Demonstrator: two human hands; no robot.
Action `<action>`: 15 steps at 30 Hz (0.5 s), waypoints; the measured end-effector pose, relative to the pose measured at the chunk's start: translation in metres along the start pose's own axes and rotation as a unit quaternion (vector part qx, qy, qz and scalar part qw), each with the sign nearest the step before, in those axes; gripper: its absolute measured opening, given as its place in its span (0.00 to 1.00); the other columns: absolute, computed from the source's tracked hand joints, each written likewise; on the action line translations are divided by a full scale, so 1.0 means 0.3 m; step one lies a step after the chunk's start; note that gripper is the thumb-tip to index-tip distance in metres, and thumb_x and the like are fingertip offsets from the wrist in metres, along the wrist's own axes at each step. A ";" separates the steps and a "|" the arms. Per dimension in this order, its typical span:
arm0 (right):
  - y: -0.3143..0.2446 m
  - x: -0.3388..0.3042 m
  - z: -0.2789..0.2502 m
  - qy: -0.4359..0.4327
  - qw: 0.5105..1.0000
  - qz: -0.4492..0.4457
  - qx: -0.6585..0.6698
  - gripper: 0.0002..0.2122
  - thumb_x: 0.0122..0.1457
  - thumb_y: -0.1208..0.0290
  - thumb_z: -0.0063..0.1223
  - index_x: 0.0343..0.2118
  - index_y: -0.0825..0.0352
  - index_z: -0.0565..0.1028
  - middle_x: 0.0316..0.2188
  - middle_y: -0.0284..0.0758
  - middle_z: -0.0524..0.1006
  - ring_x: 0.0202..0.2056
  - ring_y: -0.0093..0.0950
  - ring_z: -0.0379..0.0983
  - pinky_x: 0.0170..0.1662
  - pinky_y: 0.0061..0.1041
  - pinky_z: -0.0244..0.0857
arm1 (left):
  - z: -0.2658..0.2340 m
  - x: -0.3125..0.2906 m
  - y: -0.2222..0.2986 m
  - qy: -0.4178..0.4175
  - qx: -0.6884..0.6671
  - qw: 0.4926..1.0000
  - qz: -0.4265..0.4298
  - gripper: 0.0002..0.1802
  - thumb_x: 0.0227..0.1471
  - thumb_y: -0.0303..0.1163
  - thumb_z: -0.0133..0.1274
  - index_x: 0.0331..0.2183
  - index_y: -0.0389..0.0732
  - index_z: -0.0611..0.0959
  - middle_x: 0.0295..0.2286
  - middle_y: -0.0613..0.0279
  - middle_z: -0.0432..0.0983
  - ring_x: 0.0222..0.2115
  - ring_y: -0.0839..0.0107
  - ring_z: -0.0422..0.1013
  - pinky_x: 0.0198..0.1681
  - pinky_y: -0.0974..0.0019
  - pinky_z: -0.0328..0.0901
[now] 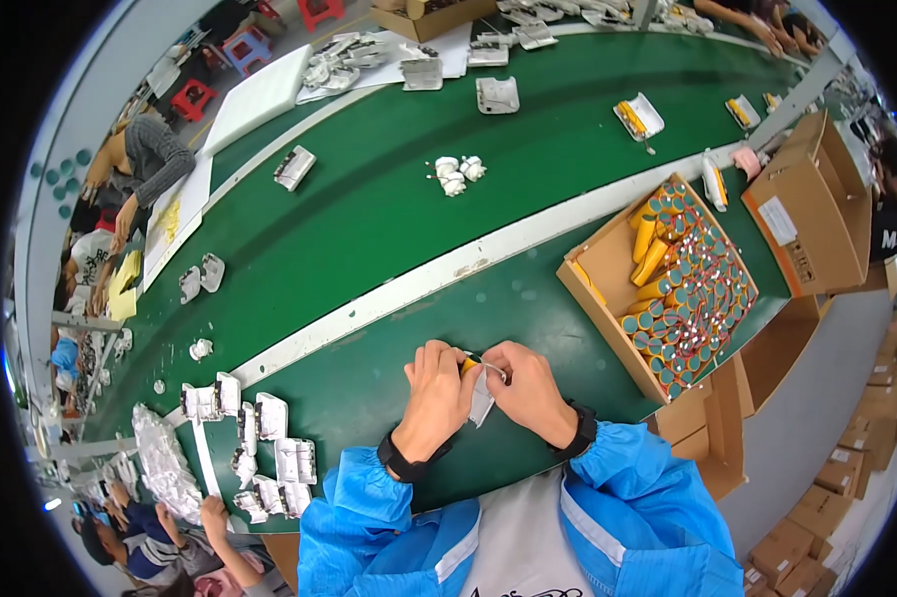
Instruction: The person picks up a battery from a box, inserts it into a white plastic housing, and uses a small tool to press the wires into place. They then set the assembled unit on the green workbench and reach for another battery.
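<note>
Both arms wear bright blue sleeves point(627, 468) with gathered cuffs. A black wristband point(404, 464) circles each wrist. A pale grey apron point(523, 542) covers the chest.

I see a green workbench point(369, 229) with a white stripe point(448, 269). Right of my hands sits a cardboard box of battery cells point(667, 289); left of them lie white plastic casings point(269, 448); more white parts point(458, 174) lie beyond.

Both hands meet near the edge of the green table point(369, 229). The left hand point(436, 390) and the right hand point(528, 390) hold together a small yellow battery point(467, 364) with a white holder point(481, 401). To the right stands an open cardboard box point(607, 269) full of yellow batteries point(689, 289). To the left lie white holders point(269, 448) in a group.
</note>
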State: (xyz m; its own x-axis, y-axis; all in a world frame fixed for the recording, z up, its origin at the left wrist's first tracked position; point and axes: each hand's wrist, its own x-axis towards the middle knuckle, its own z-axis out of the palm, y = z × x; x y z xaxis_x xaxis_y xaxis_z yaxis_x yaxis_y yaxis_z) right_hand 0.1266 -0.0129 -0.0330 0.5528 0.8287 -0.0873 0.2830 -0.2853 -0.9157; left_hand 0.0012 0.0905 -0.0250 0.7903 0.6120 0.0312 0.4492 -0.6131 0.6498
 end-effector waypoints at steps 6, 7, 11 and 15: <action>-0.026 0.005 -0.007 -0.032 0.997 0.063 0.024 0.07 0.54 0.82 0.55 0.36 0.73 0.76 0.31 0.46 0.80 0.32 0.38 0.80 0.35 0.32 0.73 | 0.009 -0.017 -0.022 0.032 0.004 0.999 0.026 0.13 0.54 0.31 0.60 0.39 0.35 0.78 0.36 0.54 0.69 0.38 0.56 0.67 0.42 0.54 0.58; -0.026 0.010 -0.010 -0.031 0.997 0.072 0.024 0.07 0.54 0.81 0.56 0.36 0.73 0.76 0.31 0.45 0.80 0.31 0.36 0.80 0.34 0.31 0.72 | 0.005 -0.014 -0.024 0.030 -0.017 0.999 -0.001 0.14 0.53 0.32 0.61 0.39 0.35 0.78 0.35 0.55 0.71 0.37 0.57 0.69 0.42 0.55 0.60; 0.002 0.014 -0.002 -0.015 0.995 0.063 0.075 0.08 0.55 0.80 0.57 0.38 0.73 0.77 0.34 0.44 0.81 0.35 0.31 0.80 0.36 0.29 0.72 | -0.016 -0.001 -0.018 0.004 -0.111 0.991 -0.073 0.16 0.51 0.33 0.64 0.40 0.35 0.80 0.33 0.57 0.76 0.32 0.61 0.73 0.38 0.58 0.64; -0.018 0.011 -0.018 0.050 0.991 -0.079 0.097 0.10 0.56 0.81 0.57 0.42 0.72 0.78 0.39 0.42 0.81 0.38 0.30 0.80 0.40 0.28 0.73 | -0.054 0.007 0.020 -0.017 -0.246 0.963 -0.112 0.19 0.47 0.32 0.67 0.41 0.35 0.83 0.30 0.58 0.81 0.28 0.66 0.77 0.34 0.64 0.69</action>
State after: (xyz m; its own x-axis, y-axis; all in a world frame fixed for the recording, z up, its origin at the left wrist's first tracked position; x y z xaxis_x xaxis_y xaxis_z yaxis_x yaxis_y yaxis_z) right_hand 0.1311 -0.0114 -0.0263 0.5920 0.8005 0.0931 0.2214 -0.0505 -0.9739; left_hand -0.0013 0.0962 -0.0086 0.7138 0.6792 -0.1706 0.3641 -0.1518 0.9189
